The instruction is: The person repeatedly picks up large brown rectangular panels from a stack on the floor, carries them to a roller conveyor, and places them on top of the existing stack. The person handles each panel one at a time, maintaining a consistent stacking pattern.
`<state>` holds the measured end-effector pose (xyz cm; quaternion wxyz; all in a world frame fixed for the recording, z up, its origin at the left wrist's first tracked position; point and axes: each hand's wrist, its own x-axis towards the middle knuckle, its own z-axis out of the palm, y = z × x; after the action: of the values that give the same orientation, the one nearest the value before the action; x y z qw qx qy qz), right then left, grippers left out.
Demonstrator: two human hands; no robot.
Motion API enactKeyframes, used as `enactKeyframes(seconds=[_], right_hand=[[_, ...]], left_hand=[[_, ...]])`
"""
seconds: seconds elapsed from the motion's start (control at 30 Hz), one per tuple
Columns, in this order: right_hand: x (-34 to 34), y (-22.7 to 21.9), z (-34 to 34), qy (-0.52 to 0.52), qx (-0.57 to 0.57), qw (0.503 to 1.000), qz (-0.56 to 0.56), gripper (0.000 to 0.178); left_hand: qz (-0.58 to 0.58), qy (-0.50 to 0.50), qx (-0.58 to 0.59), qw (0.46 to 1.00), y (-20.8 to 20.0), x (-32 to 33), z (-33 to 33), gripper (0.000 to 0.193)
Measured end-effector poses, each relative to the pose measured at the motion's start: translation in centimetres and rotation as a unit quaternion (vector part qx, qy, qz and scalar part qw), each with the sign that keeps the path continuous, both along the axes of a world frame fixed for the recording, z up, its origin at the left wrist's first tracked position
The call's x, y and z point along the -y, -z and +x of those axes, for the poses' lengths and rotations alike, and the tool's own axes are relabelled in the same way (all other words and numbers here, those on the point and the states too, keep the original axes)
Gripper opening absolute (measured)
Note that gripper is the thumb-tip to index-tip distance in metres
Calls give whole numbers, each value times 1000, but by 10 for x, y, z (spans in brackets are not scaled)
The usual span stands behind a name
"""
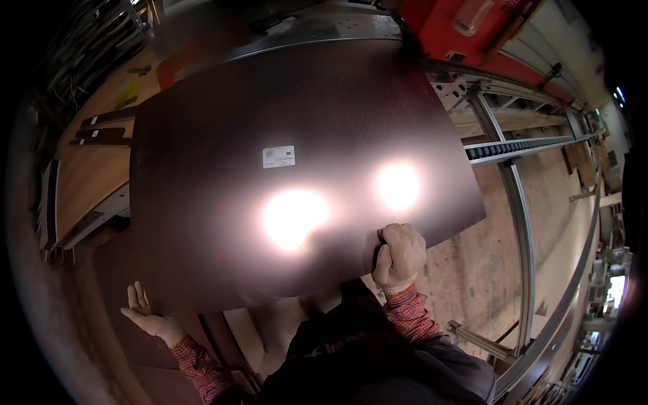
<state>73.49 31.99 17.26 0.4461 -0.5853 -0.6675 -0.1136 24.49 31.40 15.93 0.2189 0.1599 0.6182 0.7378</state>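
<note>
A large dark brown panel (223,115) with a white label (279,156) spreads out in front of me, two bright light reflections on its face. At its near edge, right of the middle, my right hand (401,255) in a pale work glove is closed on the panel. Off the near left corner is my left hand (150,318), gloved as well. Its fingers are stretched out and nothing is in them. Beneath the left hand lies another dark brown panel (128,277), partly covered by the large one.
A wooden worktop (101,172) with dark strips (101,137) stands at the left. Metal rails (520,236) and a cable chain (526,145) run along the right. A red machine housing (439,30) rises at the far right, beside a metal plate (324,30).
</note>
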Motion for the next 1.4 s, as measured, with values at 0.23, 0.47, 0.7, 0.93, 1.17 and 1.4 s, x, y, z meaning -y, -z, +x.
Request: enactKeyframes(seconds=[0.23, 0.47, 0.7, 0.93, 1.17, 1.4], right_hand=[[2, 4, 25, -36, -9, 999, -21, 26], [3, 4, 84, -24, -8, 999, -46, 30], [21, 3, 161, 1, 22, 993, -116, 29], [25, 27, 237, 64, 13, 997, -46, 35], [31, 37, 322, 81, -56, 993, -60, 36], [36, 2, 371, 79, -41, 990, -106, 36]], left_hand=[[-105, -72, -167, 978, 6, -4, 16, 73], [-105, -98, -165, 976, 2, -7, 75, 72], [-76, -103, -102, 987, 4, -8, 156, 70], [-7, -83, -17, 996, -1, -16, 258, 63], [17, 13, -7, 1000, 1, -6, 334, 62], [-14, 47, -17, 999, 18, 5, 407, 52]])
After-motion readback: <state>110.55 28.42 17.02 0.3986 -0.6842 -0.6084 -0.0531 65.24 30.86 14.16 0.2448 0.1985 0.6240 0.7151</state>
